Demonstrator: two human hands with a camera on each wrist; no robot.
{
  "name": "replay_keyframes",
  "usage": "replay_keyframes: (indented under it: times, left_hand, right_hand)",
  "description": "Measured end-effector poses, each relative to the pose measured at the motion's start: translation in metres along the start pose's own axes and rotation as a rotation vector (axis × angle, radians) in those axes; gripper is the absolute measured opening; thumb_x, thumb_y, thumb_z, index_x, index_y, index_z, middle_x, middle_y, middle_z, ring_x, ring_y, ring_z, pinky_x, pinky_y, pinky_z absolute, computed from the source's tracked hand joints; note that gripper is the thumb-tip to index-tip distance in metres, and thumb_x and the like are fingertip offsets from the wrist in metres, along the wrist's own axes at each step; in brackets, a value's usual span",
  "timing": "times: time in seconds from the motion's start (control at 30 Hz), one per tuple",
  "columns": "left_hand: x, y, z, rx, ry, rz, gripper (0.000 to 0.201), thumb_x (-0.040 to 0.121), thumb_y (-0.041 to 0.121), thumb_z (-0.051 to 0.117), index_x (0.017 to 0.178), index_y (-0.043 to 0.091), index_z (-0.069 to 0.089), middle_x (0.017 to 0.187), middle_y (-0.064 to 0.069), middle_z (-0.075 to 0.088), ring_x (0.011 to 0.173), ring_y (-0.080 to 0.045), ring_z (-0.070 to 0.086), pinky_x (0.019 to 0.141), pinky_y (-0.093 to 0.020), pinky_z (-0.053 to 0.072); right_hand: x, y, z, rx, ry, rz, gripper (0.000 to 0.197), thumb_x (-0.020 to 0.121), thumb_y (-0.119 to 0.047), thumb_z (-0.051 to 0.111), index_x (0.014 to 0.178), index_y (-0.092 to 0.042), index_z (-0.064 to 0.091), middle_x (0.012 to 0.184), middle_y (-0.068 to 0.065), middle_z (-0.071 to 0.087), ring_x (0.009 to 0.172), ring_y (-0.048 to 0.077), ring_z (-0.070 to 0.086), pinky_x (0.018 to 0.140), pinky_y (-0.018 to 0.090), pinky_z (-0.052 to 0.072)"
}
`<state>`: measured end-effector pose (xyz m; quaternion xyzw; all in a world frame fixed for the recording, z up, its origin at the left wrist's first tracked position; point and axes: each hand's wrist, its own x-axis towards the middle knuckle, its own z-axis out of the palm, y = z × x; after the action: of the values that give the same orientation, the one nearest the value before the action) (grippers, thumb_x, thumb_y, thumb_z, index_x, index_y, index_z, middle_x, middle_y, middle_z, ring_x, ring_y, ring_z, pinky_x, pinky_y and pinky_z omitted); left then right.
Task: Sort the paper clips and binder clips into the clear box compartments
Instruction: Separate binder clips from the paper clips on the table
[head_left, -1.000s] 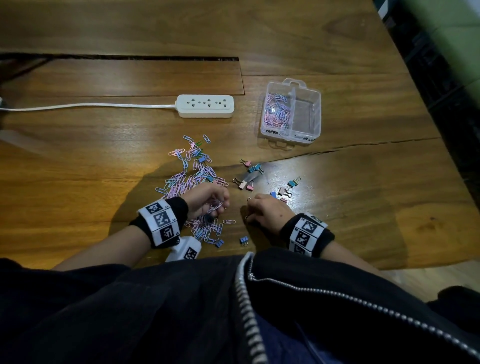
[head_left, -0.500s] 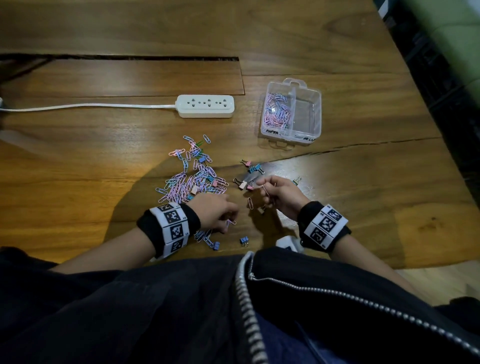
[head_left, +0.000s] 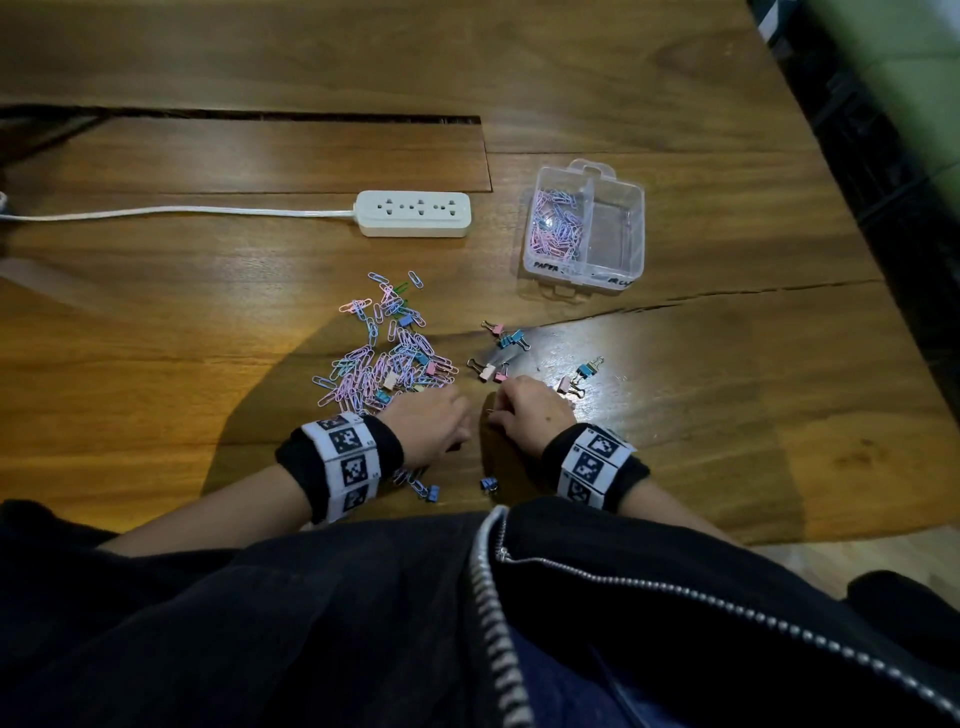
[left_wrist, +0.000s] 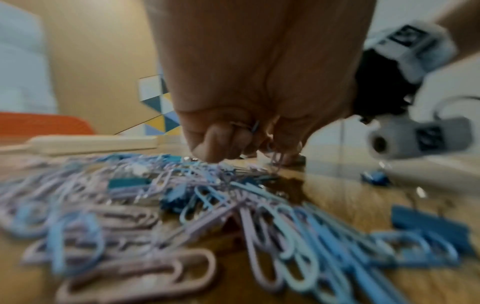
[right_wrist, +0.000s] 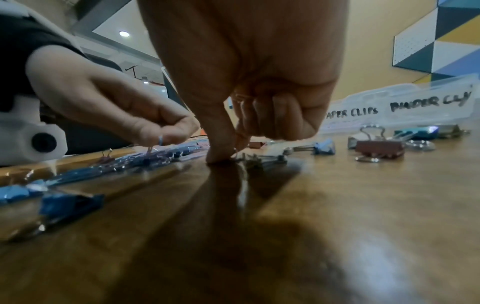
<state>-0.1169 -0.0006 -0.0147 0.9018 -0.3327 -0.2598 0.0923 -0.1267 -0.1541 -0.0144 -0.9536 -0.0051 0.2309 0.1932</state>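
A loose heap of pink and blue paper clips (head_left: 382, 364) (left_wrist: 161, 207) lies left of centre on the wooden table. My left hand (head_left: 464, 431) (left_wrist: 259, 152) rests at its near right edge, fingers curled round a few paper clips and pinching one more. My right hand (head_left: 493, 413) (right_wrist: 231, 154) is beside it, thumb and forefinger pinching a small paper clip on the table, other fingers curled. Binder clips (head_left: 511, 339) (right_wrist: 379, 147) lie scattered to the right. The clear box (head_left: 640, 223) (right_wrist: 405, 102) stands further back, paper clips in its left compartment.
A white power strip (head_left: 414, 213) (left_wrist: 91, 142) with its cable lies behind the heap. Two blue binder clips (head_left: 488, 484) sit close to my body near the table's front edge. The table's right edge runs diagonally past the box.
My right hand reached out to the binder clips, then came back left and nearer, beside the left hand. The left hand shifted slightly forward and right along the heap.
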Motion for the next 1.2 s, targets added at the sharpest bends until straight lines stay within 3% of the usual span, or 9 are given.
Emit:
replay_keyframes:
  times: [0.23, 0.33, 0.47, 0.6, 0.7, 0.8, 1.0, 1.1, 1.2]
  left_hand:
    - [-0.001, -0.032, -0.018, -1.650, 0.158, -0.355, 0.026, 0.092, 0.008, 0.035, 0.067, 0.014, 0.040, 0.058, 0.002, 0.046, 0.047, -0.010, 0.040, 0.039, -0.015, 0.035]
    - [-0.001, -0.038, -0.018, -1.874, 0.153, -0.389, 0.021, 0.086, 0.004, 0.033, 0.069, 0.013, 0.040, 0.060, 0.000, 0.046, 0.044, -0.010, 0.045, 0.039, -0.016, 0.036]
    - [0.002, -0.033, -0.014, -1.413, 0.087, -0.405, 0.023, 0.090, 0.012, 0.046, 0.068, 0.014, 0.052, 0.060, -0.001, 0.044, 0.042, -0.009, 0.044, 0.036, -0.017, 0.034]
    - [-0.001, -0.024, -0.008, -0.582, 0.018, -0.191, 0.012, 0.080, 0.024, 0.067, 0.075, 0.018, 0.058, 0.079, 0.005, 0.056, 0.079, -0.014, 0.052, 0.073, -0.026, 0.047]
    - [-0.003, -0.020, -0.005, -0.069, 0.049, -0.115, 0.024, 0.081, 0.039, 0.063, 0.095, 0.020, 0.060, 0.097, 0.003, 0.056, 0.092, -0.014, 0.052, 0.075, -0.028, 0.042]
    - [-0.001, -0.018, -0.005, 0.033, 0.037, -0.110, 0.030, 0.084, 0.044, 0.057, 0.103, 0.020, 0.059, 0.108, 0.000, 0.055, 0.100, -0.017, 0.054, 0.074, -0.028, 0.041]
    - [-0.003, -0.017, -0.006, 0.159, 0.017, -0.001, 0.032, 0.092, 0.043, 0.043, 0.108, 0.018, 0.056, 0.112, 0.000, 0.053, 0.100, -0.018, 0.056, 0.079, -0.032, 0.049]
    - [-0.004, -0.018, -0.005, 0.138, 0.053, -0.007, 0.029, 0.090, 0.043, 0.047, 0.102, 0.019, 0.053, 0.108, 0.001, 0.054, 0.097, -0.016, 0.055, 0.076, -0.030, 0.046]
    - [-0.006, -0.020, -0.005, 0.144, 0.071, -0.072, 0.032, 0.086, 0.049, 0.051, 0.094, 0.019, 0.055, 0.098, 0.002, 0.050, 0.087, -0.014, 0.052, 0.065, -0.026, 0.041]
  right_hand:
    - [0.001, 0.002, -0.009, 0.459, -0.096, 0.013, 0.020, 0.091, -0.011, 0.050, 0.072, -0.017, 0.049, 0.077, -0.002, 0.047, 0.075, 0.013, 0.046, 0.070, 0.024, 0.036]
    - [0.004, 0.007, -0.013, 0.909, -0.170, 0.103, 0.028, 0.093, -0.003, 0.042, 0.070, -0.017, 0.049, 0.068, 0.000, 0.047, 0.055, 0.009, 0.042, 0.050, 0.018, 0.033]
    - [0.008, 0.004, -0.015, 1.076, -0.243, 0.163, 0.031, 0.093, 0.000, 0.034, 0.073, -0.014, 0.053, 0.062, 0.001, 0.043, 0.047, 0.008, 0.040, 0.039, 0.014, 0.030]
    - [0.010, -0.007, -0.012, 0.978, -0.239, 0.218, 0.027, 0.089, -0.008, 0.044, 0.063, -0.014, 0.051, 0.059, 0.000, 0.041, 0.048, 0.010, 0.040, 0.038, 0.015, 0.029]
    - [0.011, -0.014, -0.003, 0.675, -0.130, 0.106, 0.028, 0.087, -0.013, 0.058, 0.062, -0.017, 0.046, 0.060, -0.002, 0.048, 0.052, 0.007, 0.048, 0.044, 0.007, 0.037]
    - [0.012, -0.017, 0.006, 0.337, -0.013, -0.031, 0.009, 0.081, -0.017, 0.065, 0.080, -0.015, 0.056, 0.087, 0.008, 0.063, 0.081, 0.018, 0.055, 0.070, 0.021, 0.042]
    - [0.015, -0.022, 0.005, 0.077, -0.024, -0.099, 0.015, 0.085, -0.015, 0.058, 0.096, -0.006, 0.062, 0.106, 0.016, 0.061, 0.102, 0.029, 0.056, 0.085, 0.032, 0.043]
    - [0.013, -0.018, 0.001, 0.008, -0.131, -0.092, 0.005, 0.084, -0.014, 0.060, 0.086, -0.010, 0.061, 0.104, 0.015, 0.061, 0.100, 0.027, 0.056, 0.075, 0.027, 0.039]
    - [0.013, -0.012, -0.003, -0.017, -0.162, -0.060, 0.027, 0.080, -0.013, 0.065, 0.065, -0.019, 0.044, 0.091, 0.009, 0.055, 0.085, 0.022, 0.052, 0.064, 0.024, 0.036]
